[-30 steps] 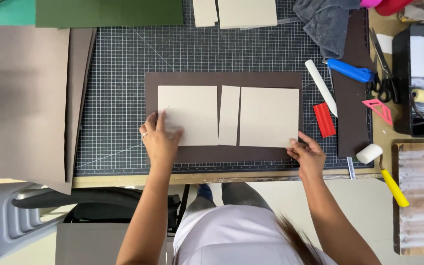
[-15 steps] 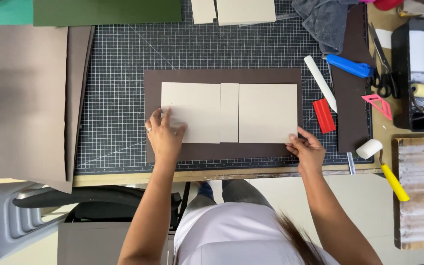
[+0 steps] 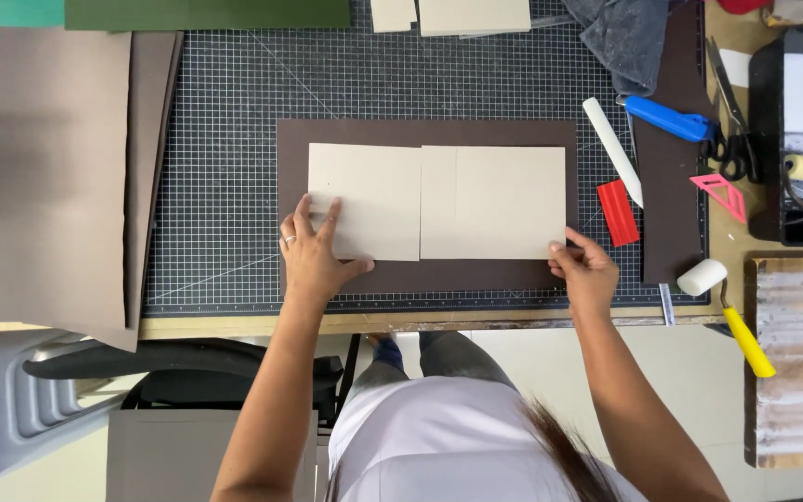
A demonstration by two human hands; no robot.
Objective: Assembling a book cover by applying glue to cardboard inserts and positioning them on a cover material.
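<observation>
Beige boards [image 3: 439,202], 3 in a row, lie on the brown sheet [image 3: 429,132], long axis left-right. Left hand [image 3: 313,251] presses flat, fingers spread, on the left board's lower corner. Right hand [image 3: 585,270] pinches the sheet's lower right edge, beside the right board.

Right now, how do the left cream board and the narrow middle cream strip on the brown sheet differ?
The left cream board is wide, nearly square; the narrow middle strip is a slim upright rectangle. The left hand presses on the left cream board's lower corner; no hand touches the narrow middle strip. Both are cream, similar in height, and lie flat on the brown sheet.
</observation>
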